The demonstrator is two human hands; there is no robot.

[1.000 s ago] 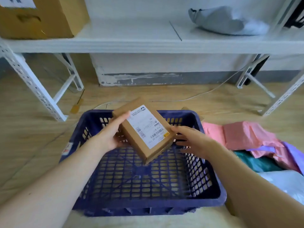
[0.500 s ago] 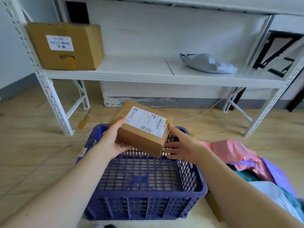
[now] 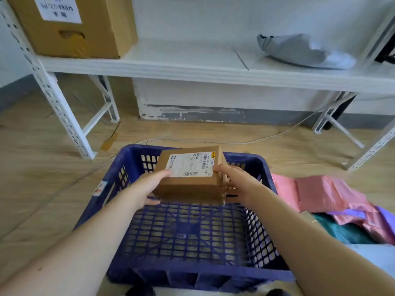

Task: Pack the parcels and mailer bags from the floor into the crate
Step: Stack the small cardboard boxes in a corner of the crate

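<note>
We hold the brown cardboard parcel (image 3: 188, 184) between both hands at the far end of the blue crate (image 3: 205, 274), low inside its walls; we cannot tell whether it touches the mesh bottom. Its white label (image 3: 190, 165) faces up, with a barcode along the near edge and a yellow mark at the far right corner; the print is too small to read. Our left hand (image 3: 147, 186) grips the left side, thumb on top and fingers curled beneath. Our right hand (image 3: 237, 180) grips the right side, thumb on the top edge. Pink, teal and purple mailer bags (image 3: 320, 193) lie on the wooden floor (image 3: 42, 167) right of the crate. Beyond, a white shelf (image 3: 181, 67) bears a cardboard box (image 3: 96, 35) with an unreadable label and a grey bag (image 3: 303, 52).
</note>
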